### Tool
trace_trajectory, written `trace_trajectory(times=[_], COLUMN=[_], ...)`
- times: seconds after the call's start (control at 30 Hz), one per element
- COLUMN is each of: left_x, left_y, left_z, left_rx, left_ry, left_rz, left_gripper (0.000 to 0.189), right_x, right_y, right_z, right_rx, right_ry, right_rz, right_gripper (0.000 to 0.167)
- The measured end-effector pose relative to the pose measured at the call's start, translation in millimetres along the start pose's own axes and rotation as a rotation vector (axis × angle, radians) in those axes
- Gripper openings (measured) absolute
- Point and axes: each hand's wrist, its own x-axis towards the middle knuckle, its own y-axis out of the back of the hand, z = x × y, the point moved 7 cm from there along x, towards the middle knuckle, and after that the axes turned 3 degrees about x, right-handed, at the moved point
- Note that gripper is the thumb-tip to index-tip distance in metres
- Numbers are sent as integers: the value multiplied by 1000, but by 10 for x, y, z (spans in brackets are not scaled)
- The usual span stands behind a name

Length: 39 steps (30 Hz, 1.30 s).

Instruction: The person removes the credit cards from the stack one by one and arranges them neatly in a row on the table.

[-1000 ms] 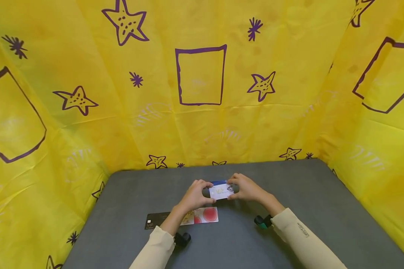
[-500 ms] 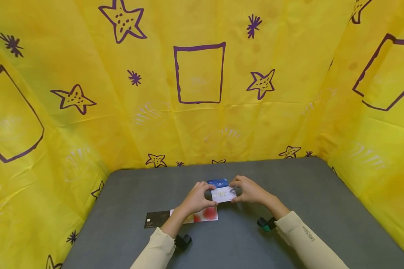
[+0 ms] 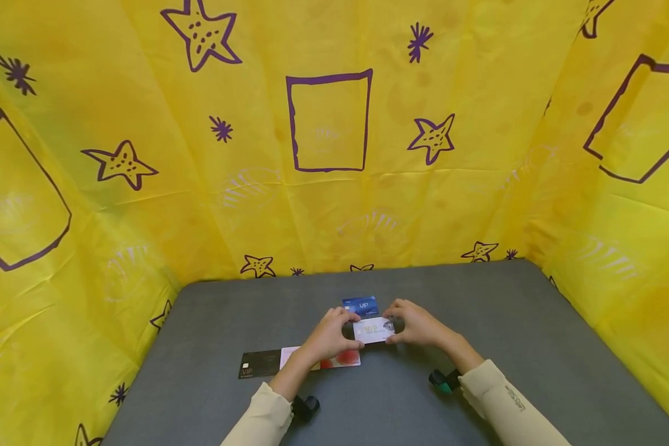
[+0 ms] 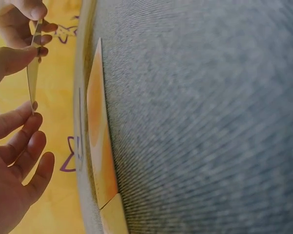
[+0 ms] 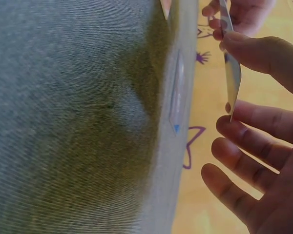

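Note:
Between both hands a white card (image 3: 374, 330) with gold VIP lettering is held up off the table. My left hand (image 3: 331, 333) pinches its left end between thumb and fingers. At the opposite end, my right hand (image 3: 417, 324) pinches it the same way. Both wrist views show the card edge-on, apart from the cloth. Just behind it lies a blue VIP card (image 3: 360, 305). Nearer the left forearm is a row of cards: a black VIP card (image 3: 258, 364), a pale one (image 3: 290, 355) partly covered by that forearm, and a white card with red circles (image 3: 348, 357).
A dark grey cloth covers the table (image 3: 401, 402). Yellow curtains (image 3: 329, 217) with purple star drawings enclose its back and sides. A black strap device (image 3: 305, 407) sits on the left wrist, and a similar one (image 3: 445, 381) on the right.
Both hands have drawn the white card slightly nearer and to the right. The blue card behind, mostly covered earlier, now shows fully.

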Motion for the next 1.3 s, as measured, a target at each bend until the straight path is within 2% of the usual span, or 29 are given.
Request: trace_trajectory(times=[0.3,0.53,0.8,1.3], left_x=[-19,-31,-31,-29], left_y=[-55,-136,-166,-216], left_z=[43,53,72,142], left_rx=[46,109,148,250], left_ry=[-54,-82,-109,-122], left_rz=[-6,-45,-39,-97], left_gripper=[49,49,49,49], right_x=[-54,-88,-111,-141], right_y=[-71,-146,-192,-268], right_z=[47,104,127,145], right_rx=[0,25,22,27], right_ry=[-1,-26,-24,-28], right_rz=[2,-9,-9,-36], right_gripper=[46,46,46,46])
